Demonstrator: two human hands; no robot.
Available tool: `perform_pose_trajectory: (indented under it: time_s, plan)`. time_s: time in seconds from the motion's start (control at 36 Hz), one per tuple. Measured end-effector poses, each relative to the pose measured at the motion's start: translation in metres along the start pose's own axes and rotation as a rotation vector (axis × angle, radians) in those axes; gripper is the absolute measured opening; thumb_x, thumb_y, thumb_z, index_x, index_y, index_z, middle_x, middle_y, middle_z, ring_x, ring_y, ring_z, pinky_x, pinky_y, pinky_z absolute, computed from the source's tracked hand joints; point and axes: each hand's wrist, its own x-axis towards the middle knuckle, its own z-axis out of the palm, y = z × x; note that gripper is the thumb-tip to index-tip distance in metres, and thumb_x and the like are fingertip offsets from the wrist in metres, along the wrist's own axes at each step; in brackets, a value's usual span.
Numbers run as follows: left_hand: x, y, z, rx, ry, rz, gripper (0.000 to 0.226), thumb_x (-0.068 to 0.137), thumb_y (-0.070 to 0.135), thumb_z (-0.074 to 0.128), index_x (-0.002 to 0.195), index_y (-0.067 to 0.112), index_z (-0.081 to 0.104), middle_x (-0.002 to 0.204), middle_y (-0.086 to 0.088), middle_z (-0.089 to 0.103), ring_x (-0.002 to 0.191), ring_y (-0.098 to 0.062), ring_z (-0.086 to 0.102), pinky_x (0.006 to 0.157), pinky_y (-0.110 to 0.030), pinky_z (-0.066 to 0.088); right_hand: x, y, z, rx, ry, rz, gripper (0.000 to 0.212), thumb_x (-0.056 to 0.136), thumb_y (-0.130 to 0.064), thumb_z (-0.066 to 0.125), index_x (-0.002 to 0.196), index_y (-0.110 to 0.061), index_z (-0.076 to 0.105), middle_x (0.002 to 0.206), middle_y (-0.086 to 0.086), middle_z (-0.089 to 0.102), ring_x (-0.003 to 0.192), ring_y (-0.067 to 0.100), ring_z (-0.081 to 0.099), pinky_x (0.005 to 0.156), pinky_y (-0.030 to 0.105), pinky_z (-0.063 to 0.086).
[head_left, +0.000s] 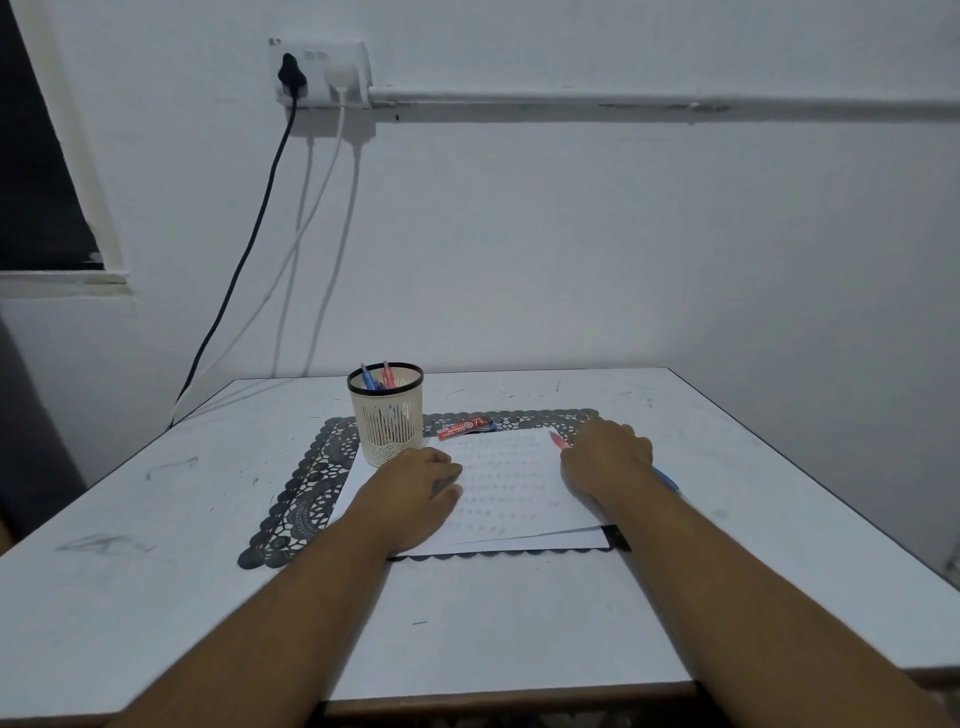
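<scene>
Head view: your right hand (608, 457) grips a pen (667, 480) slanting across the paper's (509, 493) right edge; your left hand (415, 491) rests relaxed on the paper.

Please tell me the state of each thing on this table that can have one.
Paper: flat on mat.
Pen: held.
Left grip: open, resting on paper.
Right grip: closed around pen.
Holder: upright, pens inside.
Black plug: in socket.

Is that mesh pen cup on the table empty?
No, blue and red pens stick up out of the pen cup, which stands upright on the dark lace mat.
</scene>
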Motion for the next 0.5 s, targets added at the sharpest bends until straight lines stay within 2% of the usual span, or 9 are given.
perform_pose_trajectory:
  time_s: [0.11,0.22,0.28,0.33,0.42,0.5]
  plan:
    - [0.000,0.001,0.000,0.009,0.018,0.006,0.035,0.103,0.038,0.051,0.117,0.012,0.068,0.131,0.007,0.060,0.124,-0.013,0.050,0.102,-0.035,0.046,0.000,-0.005,0.001,0.138,0.128,-0.087,0.008,0.095,-0.024,0.049,0.097,-0.018,0.054,0.103,0.005,0.064,0.091,0.027,0.059,0.073,0.036,0.041]
    - [0.000,0.000,0.000,-0.001,0.049,0.022,0.032,0.100,0.039,0.052,0.119,0.018,0.067,0.128,0.009,0.060,0.123,-0.014,0.052,0.100,-0.036,0.048,-0.004,-0.019,-0.003,0.266,0.175,-0.235,0.020,0.104,-0.035,0.044,0.098,-0.020,0.054,0.086,0.001,0.065,0.082,0.026,0.060,0.067,0.036,0.045]
    - [-0.001,0.002,0.000,-0.014,0.129,0.033,0.040,0.099,0.040,0.056,0.135,0.024,0.060,0.138,0.010,0.056,0.131,-0.013,0.047,0.106,-0.031,0.043,-0.011,-0.027,0.000,0.351,0.140,-0.310,0.018,0.103,-0.038,0.047,0.095,-0.024,0.055,0.086,-0.002,0.065,0.080,0.023,0.060,0.065,0.036,0.044]
    - [-0.002,0.006,-0.002,-0.035,0.255,0.078,0.047,0.095,0.038,0.065,0.139,0.026,0.055,0.140,0.011,0.053,0.132,-0.012,0.044,0.108,-0.026,0.036,-0.019,-0.033,0.008,0.426,0.062,-0.374,0.017,0.101,-0.038,0.050,0.090,-0.028,0.056,0.083,-0.005,0.064,0.075,0.018,0.059,0.061,0.035,0.041]
    - [-0.002,0.010,-0.005,-0.028,0.366,0.191,0.043,0.089,0.037,0.073,0.129,0.027,0.060,0.130,0.012,0.056,0.124,-0.011,0.049,0.106,-0.029,0.038,-0.026,-0.040,0.016,0.521,-0.045,-0.471,0.015,0.098,-0.039,0.060,0.088,-0.027,0.062,0.077,-0.007,0.064,0.068,0.012,0.056,0.061,0.033,0.041]
    - [-0.002,0.014,-0.008,0.026,0.342,0.199,0.028,0.089,0.038,0.074,0.115,0.031,0.066,0.115,0.016,0.064,0.113,-0.009,0.053,0.102,-0.034,0.039,-0.029,-0.048,0.020,0.682,-0.146,-0.532,0.016,0.096,-0.034,0.067,0.083,-0.025,0.064,0.071,-0.010,0.059,0.063,0.009,0.049,0.062,0.030,0.038]
